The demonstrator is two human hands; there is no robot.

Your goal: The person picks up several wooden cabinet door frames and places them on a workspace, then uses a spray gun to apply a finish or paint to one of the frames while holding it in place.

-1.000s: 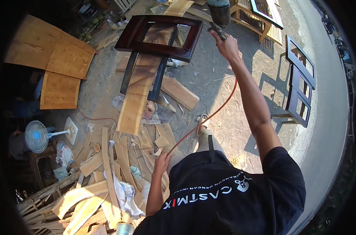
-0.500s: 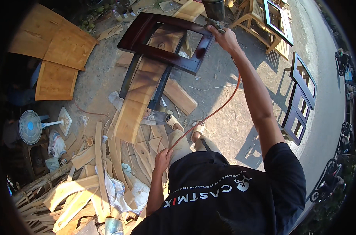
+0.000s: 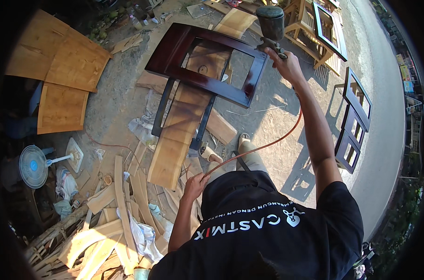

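My right hand [image 3: 289, 66] is closed around a spray gun [image 3: 271, 28] with a dark cup on top, at the right end of a glossy dark red-brown wooden frame [image 3: 223, 88]. The frame has a rectangular opening and rests across a wide wooden plank [image 3: 172, 149]. From the gun a thin orange-red hose [image 3: 268, 146] curves down to my left hand [image 3: 194, 186], whose fingers are wrapped around it near my waist. Whether the trigger is pressed cannot be made out, and no spray shows.
Dark frames [image 3: 353, 122] stand on the right beside the road [image 3: 384, 107]. Behind them is a slatted wooden rack [image 3: 301, 30]. Wood offcuts [image 3: 97, 242] pile up at lower left, near a standing fan [image 3: 33, 166]. Light wooden panels [image 3: 65, 60] lie at upper left.
The spray gun has moved right relative to the frame, and its cup shows more fully. My feet have shifted position. My left hand still holds the hose.
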